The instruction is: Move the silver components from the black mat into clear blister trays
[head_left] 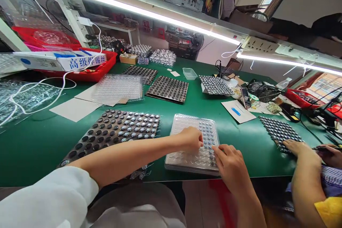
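- A green worktop (139, 105) spans the bench, carrying everything below.
- A red basket (107, 67) stands at the far left, with a white box (60, 60) with blue lettering resting in its top.
- A dark board (103, 139) covered in rows of round parts lies on the near left, partly under the person's left forearm.
- A clear plastic tray (180, 131) lies flat near the front edge, directly before the person and just right of the dark board; its pockets run in rows.
- A clear ribbed sheet (117, 87) lies behind the dark board, over flat sheets of card.
- Another studded board (279, 131) lies at the right, a co-worker's hand (295, 146) resting on its near end.
- The person's left hand (191, 139) is over the middle of the tray, fingers curled inward; whether they pinch anything cannot be told.
- The right hand (229, 158) is at the tray's right edge, fingers bent toward the nearest pieces; its grip cannot be made out.
- Small round silvery pieces (207, 131) sit in the tray's right-hand columns, between and beyond the two hands.
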`<state>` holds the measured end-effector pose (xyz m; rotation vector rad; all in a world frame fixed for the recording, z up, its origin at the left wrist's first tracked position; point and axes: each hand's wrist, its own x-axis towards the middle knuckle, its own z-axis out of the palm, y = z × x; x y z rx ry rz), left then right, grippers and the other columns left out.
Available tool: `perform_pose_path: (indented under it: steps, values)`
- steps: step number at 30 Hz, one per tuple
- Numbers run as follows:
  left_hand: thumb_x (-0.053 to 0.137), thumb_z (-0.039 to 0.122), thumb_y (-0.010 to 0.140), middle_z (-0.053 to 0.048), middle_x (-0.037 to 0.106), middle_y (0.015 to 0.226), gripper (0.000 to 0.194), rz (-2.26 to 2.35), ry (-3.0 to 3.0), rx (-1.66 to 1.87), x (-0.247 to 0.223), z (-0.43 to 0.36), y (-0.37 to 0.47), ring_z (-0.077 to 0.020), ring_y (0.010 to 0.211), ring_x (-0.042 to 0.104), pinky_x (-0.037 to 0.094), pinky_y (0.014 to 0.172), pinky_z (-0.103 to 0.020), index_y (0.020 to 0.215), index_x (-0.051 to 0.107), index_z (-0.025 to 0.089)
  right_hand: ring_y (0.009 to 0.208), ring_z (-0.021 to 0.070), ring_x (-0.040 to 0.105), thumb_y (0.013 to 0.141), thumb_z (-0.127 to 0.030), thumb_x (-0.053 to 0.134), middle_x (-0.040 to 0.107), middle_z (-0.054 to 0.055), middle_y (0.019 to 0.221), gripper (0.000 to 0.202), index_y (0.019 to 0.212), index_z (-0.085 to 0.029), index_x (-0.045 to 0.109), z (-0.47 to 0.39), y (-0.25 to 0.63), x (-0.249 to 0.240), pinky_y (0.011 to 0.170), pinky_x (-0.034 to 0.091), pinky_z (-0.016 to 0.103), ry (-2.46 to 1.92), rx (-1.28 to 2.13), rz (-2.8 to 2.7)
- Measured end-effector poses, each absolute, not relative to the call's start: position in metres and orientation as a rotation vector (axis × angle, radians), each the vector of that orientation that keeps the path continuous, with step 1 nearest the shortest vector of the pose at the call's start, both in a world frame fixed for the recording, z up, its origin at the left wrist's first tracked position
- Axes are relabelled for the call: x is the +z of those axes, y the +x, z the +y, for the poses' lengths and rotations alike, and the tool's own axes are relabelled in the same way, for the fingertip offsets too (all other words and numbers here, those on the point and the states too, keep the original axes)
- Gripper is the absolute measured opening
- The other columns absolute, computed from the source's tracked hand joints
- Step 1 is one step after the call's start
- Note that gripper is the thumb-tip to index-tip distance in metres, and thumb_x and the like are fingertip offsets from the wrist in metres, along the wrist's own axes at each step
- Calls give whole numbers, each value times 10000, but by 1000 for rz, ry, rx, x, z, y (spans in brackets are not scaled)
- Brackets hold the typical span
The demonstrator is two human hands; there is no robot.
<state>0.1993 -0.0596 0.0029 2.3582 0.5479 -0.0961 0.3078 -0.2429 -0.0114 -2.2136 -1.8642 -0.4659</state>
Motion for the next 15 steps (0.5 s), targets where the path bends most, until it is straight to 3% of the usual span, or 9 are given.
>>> perform_pose_path:
  steps: [4, 8, 15]
  values:
    - [624, 271, 711, -102, 686, 804, 124, 541, 2510, -100, 2, -66, 210, -299, 900, 586, 451, 770, -391, 735, 711, 186, 866, 204, 560, 911, -246, 470, 617, 84, 942, 256, 1095, -190, 639, -262, 306, -18, 770, 402, 352, -2145, -528, -1645]
    - [625, 302, 719, -119, 668, 851, 141, 552, 2542, -74, -5, -68, 212, -322, 946, 564, 439, 819, -440, 755, 684, 179, 874, 201, 569, 903, -240, 502, 614, 88, 940, 224, 1077, -175, 628, -269, 300, -24, 777, 428, 360, -2077, -533, -1607]
    - [651, 277, 764, -99, 610, 1049, 257, 481, 2364, 237, 16, -53, 163, -230, 981, 554, 449, 848, -339, 978, 584, 152, 916, 210, 580, 882, -211, 544, 627, 90, 963, 234, 1109, -185, 595, -256, 275, -22, 817, 454, 386, -1995, -549, -1532]
